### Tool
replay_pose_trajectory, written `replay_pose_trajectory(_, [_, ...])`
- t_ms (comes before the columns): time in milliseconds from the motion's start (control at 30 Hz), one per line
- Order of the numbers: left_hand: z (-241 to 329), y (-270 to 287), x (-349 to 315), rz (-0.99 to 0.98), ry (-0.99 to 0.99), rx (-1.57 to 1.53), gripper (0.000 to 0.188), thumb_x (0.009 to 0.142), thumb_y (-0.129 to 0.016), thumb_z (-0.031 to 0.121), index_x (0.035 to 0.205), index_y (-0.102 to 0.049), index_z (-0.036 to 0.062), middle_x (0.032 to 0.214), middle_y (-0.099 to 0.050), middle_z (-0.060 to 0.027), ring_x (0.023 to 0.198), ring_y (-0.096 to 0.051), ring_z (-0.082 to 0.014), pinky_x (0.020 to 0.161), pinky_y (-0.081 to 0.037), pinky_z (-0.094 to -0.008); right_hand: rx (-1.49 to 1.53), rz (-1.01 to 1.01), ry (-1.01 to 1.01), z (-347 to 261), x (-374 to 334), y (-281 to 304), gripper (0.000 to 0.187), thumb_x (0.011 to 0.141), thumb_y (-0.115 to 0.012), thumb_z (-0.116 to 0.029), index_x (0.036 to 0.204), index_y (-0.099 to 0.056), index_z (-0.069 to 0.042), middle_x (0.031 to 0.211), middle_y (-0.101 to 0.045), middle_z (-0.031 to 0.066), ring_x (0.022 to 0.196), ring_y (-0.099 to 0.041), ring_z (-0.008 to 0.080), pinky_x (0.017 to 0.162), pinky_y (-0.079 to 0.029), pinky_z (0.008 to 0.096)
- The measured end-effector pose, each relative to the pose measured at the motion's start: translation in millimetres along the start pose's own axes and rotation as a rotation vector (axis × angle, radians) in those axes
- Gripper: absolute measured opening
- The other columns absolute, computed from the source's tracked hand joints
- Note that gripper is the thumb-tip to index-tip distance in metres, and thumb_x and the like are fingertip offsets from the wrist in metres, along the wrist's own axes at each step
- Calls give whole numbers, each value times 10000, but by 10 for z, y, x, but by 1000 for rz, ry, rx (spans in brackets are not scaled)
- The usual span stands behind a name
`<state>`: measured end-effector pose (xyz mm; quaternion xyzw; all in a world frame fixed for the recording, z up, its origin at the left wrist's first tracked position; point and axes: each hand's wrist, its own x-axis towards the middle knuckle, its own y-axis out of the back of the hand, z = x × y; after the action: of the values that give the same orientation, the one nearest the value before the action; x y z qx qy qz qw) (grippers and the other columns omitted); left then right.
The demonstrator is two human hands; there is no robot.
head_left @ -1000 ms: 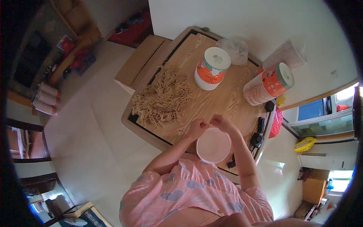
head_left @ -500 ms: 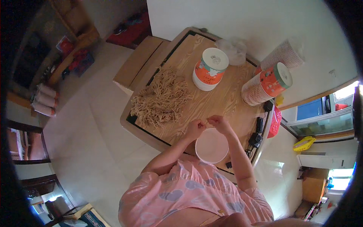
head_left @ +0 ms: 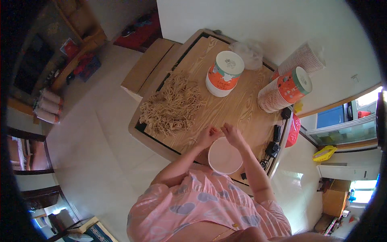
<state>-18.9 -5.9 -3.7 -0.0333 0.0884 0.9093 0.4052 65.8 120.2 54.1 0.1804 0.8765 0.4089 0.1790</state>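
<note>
Close to my body at the table's near edge stands a white paper bucket point(head_left: 225, 155), its round pale face turned up. Just beyond its far rim my left hand point(head_left: 207, 136) and my right hand point(head_left: 233, 134) are almost touching, fingers curled and pinched. Whatever lies between the fingertips is too small to make out. To the left, near my left hand, a loose heap of beige twine strands point(head_left: 173, 105) covers part of the tabletop. Farther off, upside-down orange and white paper buckets point(head_left: 222, 80) are stacked.
At the right of the wooden table point(head_left: 236, 107), a tall stack of paper buckets point(head_left: 282, 90) leans beside another stack point(head_left: 302, 58). Black power adapters point(head_left: 272, 149) lie along the right edge, by a red basket point(head_left: 293, 130). A clear plastic bag point(head_left: 248, 54) and cardboard box point(head_left: 147, 66) are farther back.
My hands have shifted slightly above the bucket's far rim, the right fingers turning more upward and the left fingers moving a little. The bucket and twine look the same.
</note>
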Motion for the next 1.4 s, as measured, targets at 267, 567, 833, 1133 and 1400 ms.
replay_pose_trajectory(267, [8, 454, 96, -316, -249, 283, 218, 715, -670, 266, 800, -655, 66, 893, -575, -71, 719, -568, -212, 626, -455, -312, 117, 33, -2, 107, -23, -86, 192, 824, -538, -195, 813, -529, -3, 719, -561, 192, 675, -559, 336, 586, -425, 385])
replay_pose_trajectory(567, [142, 275, 66, -237, -477, 560, 150, 691, -650, 202, 830, -662, 148, 801, -540, -61, 727, -571, -230, 617, -465, -339, 171, 86, 98, 68, -31, -120, 103, 798, -557, -104, 812, -561, -3, 716, -585, 135, 668, -583, 246, 601, -452, 325])
replay_pose_trajectory(833, [23, 131, -5, -175, -193, 99, 139, 784, -598, 195, 830, -628, 68, 782, -581, -38, 648, -566, -169, 566, -446, -290, 206, 106, 51, 93, -49, -137, 115, 763, -595, -107, 808, -587, -2, 709, -588, 128, 637, -568, 213, 589, -451, 308])
replay_pose_trajectory(1133, [4, 169, 21, -298, 551, -633, 95, 797, -578, 199, 806, -590, 105, 702, -568, 13, 565, -501, -63, 455, -350, -187, 70, 292, 65, -98, -180, -178, 119, 741, -607, -136, 784, -605, -25, 690, -570, 103, 651, -564, 240, 629, -438, 327])
replay_pose_trajectory(1400, [17, 151, 40, -268, 701, -776, 102, 772, -604, 185, 786, -573, 88, 681, -558, 4, 508, -477, -67, 408, -312, -190, -17, 403, 101, -172, -288, -251, 95, 745, -600, -162, 775, -621, -75, 797, -570, 81, 837, -525, 260, 815, -356, 386])
